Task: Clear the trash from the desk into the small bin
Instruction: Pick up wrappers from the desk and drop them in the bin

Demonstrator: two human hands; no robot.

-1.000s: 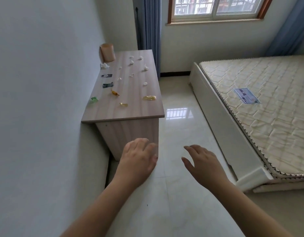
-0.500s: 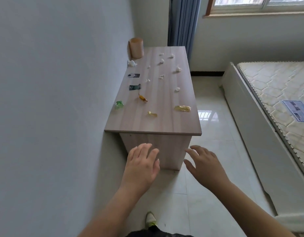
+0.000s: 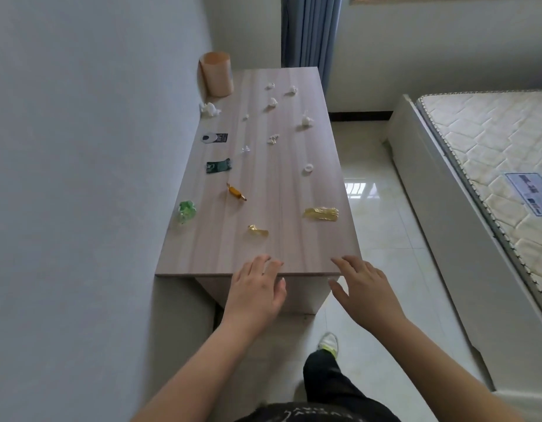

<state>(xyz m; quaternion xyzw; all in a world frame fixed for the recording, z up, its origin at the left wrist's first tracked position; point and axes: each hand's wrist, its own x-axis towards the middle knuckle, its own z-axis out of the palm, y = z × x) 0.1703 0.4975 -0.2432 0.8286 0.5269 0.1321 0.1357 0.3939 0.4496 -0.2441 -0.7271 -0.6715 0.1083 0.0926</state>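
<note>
So both hands are out in front at the near edge of the desk [image 3: 294, 178], palms down, holding nothing. The left hand [image 3: 256, 295] has its fingers spread loosely with the tips just over the edge, and the right hand [image 3: 365, 292] is the same, fingers splayed and relaxed near the near right corner. The trash is scattered all over the top: a gold wrapper [image 3: 321, 214] and a smaller gold scrap [image 3: 258, 230] closest to the hands, a wrapped candy [image 3: 236, 192] a bit further in, a green crumple [image 3: 186, 211] by the wall, a dark green packet [image 3: 218, 166], a black-and-white label [image 3: 215, 137], and a bunch of white paper bits [image 3: 272, 102] toward the far end. The bin [image 3: 216, 74] is upright in the far left corner against the wall, well apart from both hands.
</note>
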